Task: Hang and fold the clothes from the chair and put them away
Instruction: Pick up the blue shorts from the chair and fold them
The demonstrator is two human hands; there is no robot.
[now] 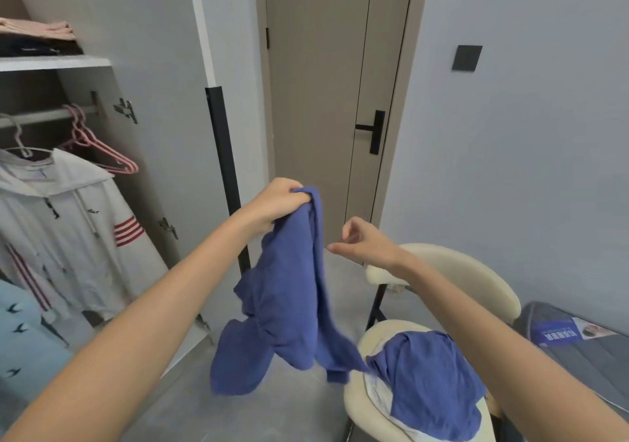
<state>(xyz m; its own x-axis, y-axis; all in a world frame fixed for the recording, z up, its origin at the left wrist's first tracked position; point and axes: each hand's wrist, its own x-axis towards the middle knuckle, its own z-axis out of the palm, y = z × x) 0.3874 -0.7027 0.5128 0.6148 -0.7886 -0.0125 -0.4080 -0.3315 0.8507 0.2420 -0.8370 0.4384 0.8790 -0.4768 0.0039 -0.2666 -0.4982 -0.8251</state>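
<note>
Left hand grips bunched blue garment at centre, tail trailing onto chair at 5 o'clock. Right hand empty, fingers loosely curled. Advisable: find shoulders, shake flat, then pink hanger at 10 o'clock.

Left hand, right hand — both bare, forearms too.

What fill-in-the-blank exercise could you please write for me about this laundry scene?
1. The left hand grips a ___ garment.
2. The right hand holds ___.
3. The empty hangers on the rail are ___.
4. The jacket hanging there is mostly ___.
Missing words: blue; nothing; pink; white.
</note>
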